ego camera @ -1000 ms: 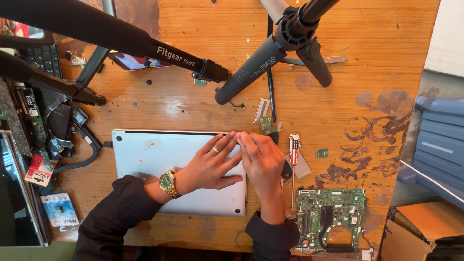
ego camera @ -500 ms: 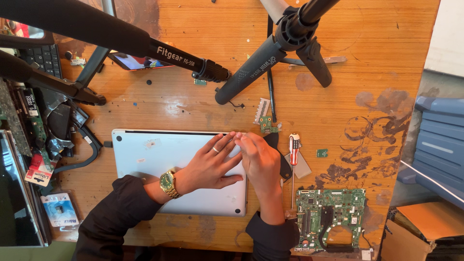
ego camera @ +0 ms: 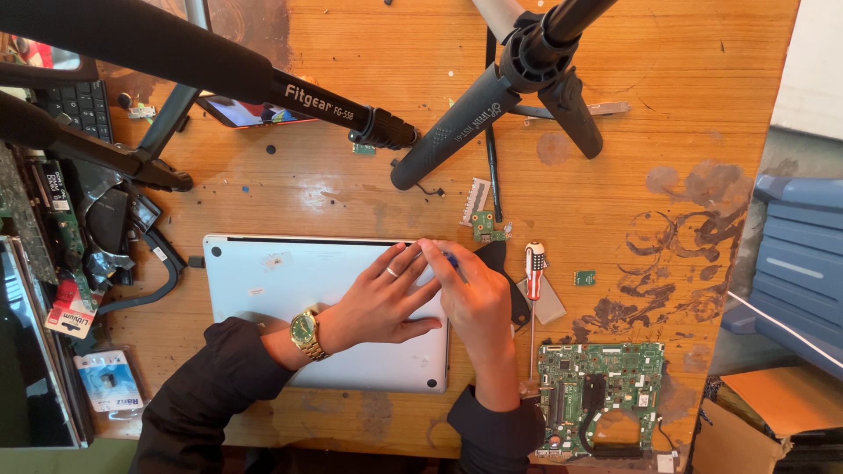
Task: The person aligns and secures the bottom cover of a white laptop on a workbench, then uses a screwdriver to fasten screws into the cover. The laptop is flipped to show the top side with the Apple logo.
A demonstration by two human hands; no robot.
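Overhead, head cam, one moment:
Laptop: silver laptop base (ego camera: 281, 298) lies flat, bottom side up, on the wooden table (ego camera: 702, 105), toward the near edge, left of centre.
Left hand: left hand (ego camera: 382, 303) lies flat on the laptop's right half, fingers spread and pointing to the far right corner; not gripping anything, just pressing. Ring on one finger, gold watch (ego camera: 306, 332) on the wrist, dark sleeve.
Right hand: right hand (ego camera: 474, 294) is curled at the laptop's right edge, fingers pinched round a thin blue-tipped tool (ego camera: 450, 261); the tool's tip is hidden, so contact with the case can't be told.
Just beside right hand: black fan-shaped part (ego camera: 514, 281), partly under the hand.
Screwdriver: red-and-white-handled screwdriver (ego camera: 534, 263) lies on the table right of that hand, shaft pointing to the near edge.
Boards: green motherboard (ego camera: 606, 386) at the near right; small green board (ego camera: 486, 228) beyond the laptop's far corner; tiny green chip (ego camera: 584, 277) further right.
Tripod: black tripod legs (ego camera: 457, 132) cross the far side of the table.
Left clutter: cables and parts (ego camera: 97, 228), well apart from both hands.
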